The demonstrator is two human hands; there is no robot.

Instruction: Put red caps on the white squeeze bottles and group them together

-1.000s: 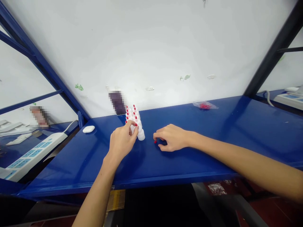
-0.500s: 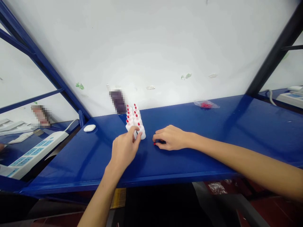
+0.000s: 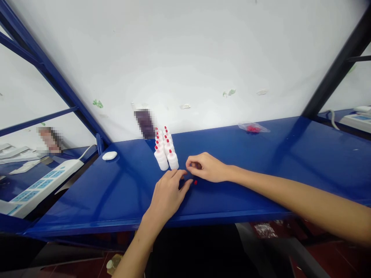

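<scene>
White squeeze bottles (image 3: pixel 173 160) with red tips stand upright in two rows on the blue tabletop. Just in front of the nearest bottles, my left hand (image 3: pixel 168 193) has its thumb and fingers apart, with nothing visible between them. One small red cap (image 3: pixel 196 182) lies loose on the table, close to my left thumb and below my right hand (image 3: pixel 206 166). The fingers of my right hand are curled together in a pinch right of the bottles, and whatever they hold, if anything, is hidden.
A clear plastic bag of red pieces (image 3: pixel 253 128) lies by the wall at the back right. At the left sits a white rounded case (image 3: pixel 109 155). Beyond the blue frame post is a white power strip (image 3: pixel 43 189). A blurred dark object (image 3: pixel 145 123) leans behind the bottles.
My left hand has left the nearest bottle and moved right and toward me, beside my right hand. My right hand has lifted slightly off the red cap, which now shows on the table.
</scene>
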